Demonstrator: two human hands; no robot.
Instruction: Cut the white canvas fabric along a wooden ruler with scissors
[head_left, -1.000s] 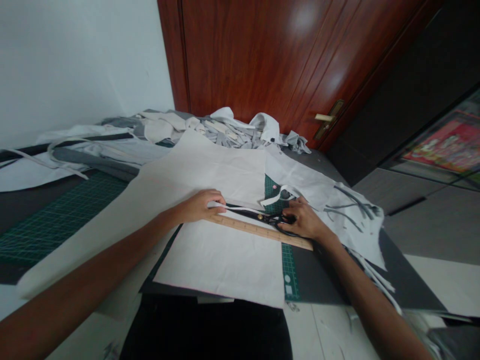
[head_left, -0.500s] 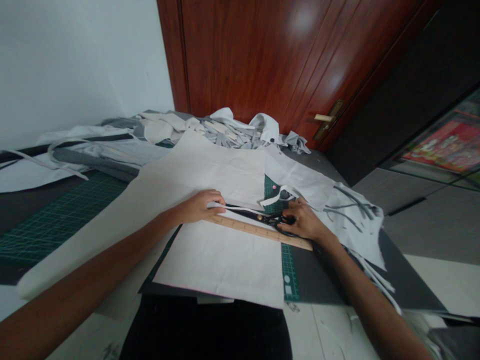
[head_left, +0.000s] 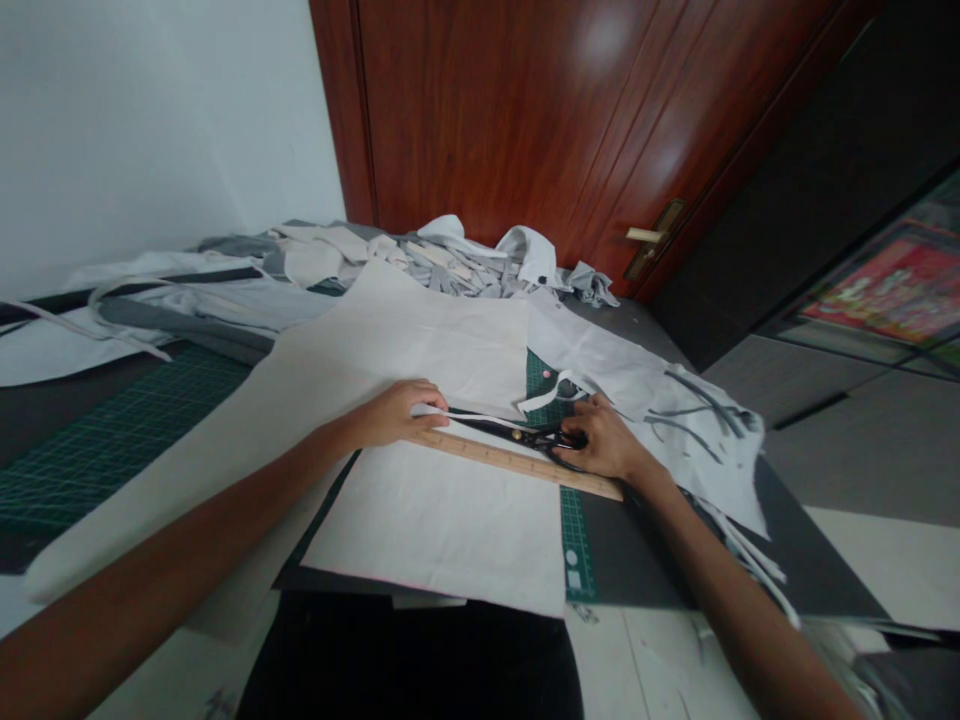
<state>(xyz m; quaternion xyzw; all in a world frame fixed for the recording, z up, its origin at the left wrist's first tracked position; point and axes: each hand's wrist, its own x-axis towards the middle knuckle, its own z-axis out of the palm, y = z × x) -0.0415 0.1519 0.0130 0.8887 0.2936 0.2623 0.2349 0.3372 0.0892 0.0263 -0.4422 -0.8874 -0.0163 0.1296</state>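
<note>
My right hand (head_left: 600, 438) is closed round the handles of black scissors (head_left: 520, 436), whose blades point left along a cut edge in the off-white fabric (head_left: 442, 530). A narrow white fabric strip (head_left: 480, 417) runs beside the blades, its far end curling up near the scissor handles. At the blade tips, my left hand (head_left: 405, 412) has its fingers closed on the left end of that strip. A wooden ruler (head_left: 517, 460) lies across the fabric just below the scissors, from near my left hand to under my right wrist.
A larger off-white fabric piece (head_left: 405, 330) spreads behind and left. Green cutting mats (head_left: 112, 440) cover part of the dark table (head_left: 637, 550). Dark strips (head_left: 701, 395) lie on white cloth (head_left: 600, 360) at right. Scraps (head_left: 450, 262) are heaped at the back, before a wooden door (head_left: 495, 120).
The view has shifted very slightly. Both hands, the scissors and the ruler keep the same places on the fabric.
</note>
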